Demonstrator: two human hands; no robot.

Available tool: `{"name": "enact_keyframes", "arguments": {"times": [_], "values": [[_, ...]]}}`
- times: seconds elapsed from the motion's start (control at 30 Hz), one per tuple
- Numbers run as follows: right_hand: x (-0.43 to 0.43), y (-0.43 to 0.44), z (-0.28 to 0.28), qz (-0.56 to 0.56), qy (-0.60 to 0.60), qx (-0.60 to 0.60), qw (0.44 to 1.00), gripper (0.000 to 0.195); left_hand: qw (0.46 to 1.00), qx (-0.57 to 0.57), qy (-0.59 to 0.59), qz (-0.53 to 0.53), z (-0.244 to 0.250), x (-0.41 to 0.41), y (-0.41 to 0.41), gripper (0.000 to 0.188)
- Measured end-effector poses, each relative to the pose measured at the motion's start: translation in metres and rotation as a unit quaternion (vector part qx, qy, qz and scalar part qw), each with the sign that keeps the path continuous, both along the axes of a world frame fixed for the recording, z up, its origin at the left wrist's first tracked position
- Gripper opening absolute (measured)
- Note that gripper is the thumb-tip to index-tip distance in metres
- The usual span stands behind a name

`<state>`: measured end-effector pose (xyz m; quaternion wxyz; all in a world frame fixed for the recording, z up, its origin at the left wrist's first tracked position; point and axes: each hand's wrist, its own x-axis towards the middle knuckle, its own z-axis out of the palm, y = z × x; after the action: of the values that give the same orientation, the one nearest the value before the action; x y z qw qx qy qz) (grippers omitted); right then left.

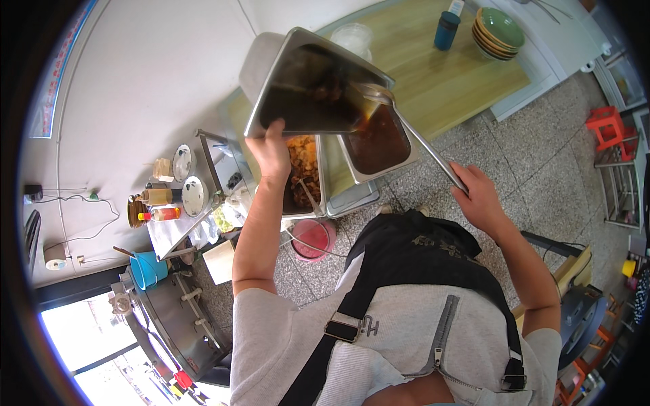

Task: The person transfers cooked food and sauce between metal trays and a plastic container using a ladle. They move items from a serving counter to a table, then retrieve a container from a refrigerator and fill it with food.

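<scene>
My left hand [270, 154] grips the near left corner of a tilted stainless steel food pan [256, 56] that holds dark brown liquid. In my right hand [477, 200] is the long handle of a metal ladle [431, 144]; its bowl rests inside the pan's right side, by the lower corner. Brown liquid runs from that corner into a second steel pan [381, 147] of reddish-brown sauce below. Beneath my left hand stands another pan [321, 172] of browned food chunks [304, 167], with a utensil [310, 195] lying in it.
The pans stand by a wood-patterned table [457, 96] bearing stacked green bowls [500, 30], a blue bottle [447, 30] and clear plastic containers [353, 38]. A pink bucket [314, 238] sits on the floor. Left are a shelf with bowls [194, 197] and a blue bucket [148, 269]. Red stools [607, 127] stand right.
</scene>
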<state>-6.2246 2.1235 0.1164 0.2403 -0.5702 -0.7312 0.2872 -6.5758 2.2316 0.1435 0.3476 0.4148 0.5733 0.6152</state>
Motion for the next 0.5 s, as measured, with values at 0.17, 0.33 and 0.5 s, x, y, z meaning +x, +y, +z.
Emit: {"name": "enact_keyframes", "arguments": {"times": [0.17,0.33,0.5], "values": [[-0.002,0.003,0.000,-0.003,0.013,0.004,1.000,0.041,0.999,0.039,-0.017,-0.005,-0.002,-0.003,0.002,0.032],[-0.002,0.006,0.000,0.006,0.003,0.012,1.000,0.042,0.998,0.066,0.003,-0.018,-0.003,-0.009,0.004,0.031],[-0.003,0.006,0.003,0.005,0.018,0.006,1.000,0.043,0.996,0.075,0.037,-0.024,0.000,-0.010,0.003,0.030]]}}
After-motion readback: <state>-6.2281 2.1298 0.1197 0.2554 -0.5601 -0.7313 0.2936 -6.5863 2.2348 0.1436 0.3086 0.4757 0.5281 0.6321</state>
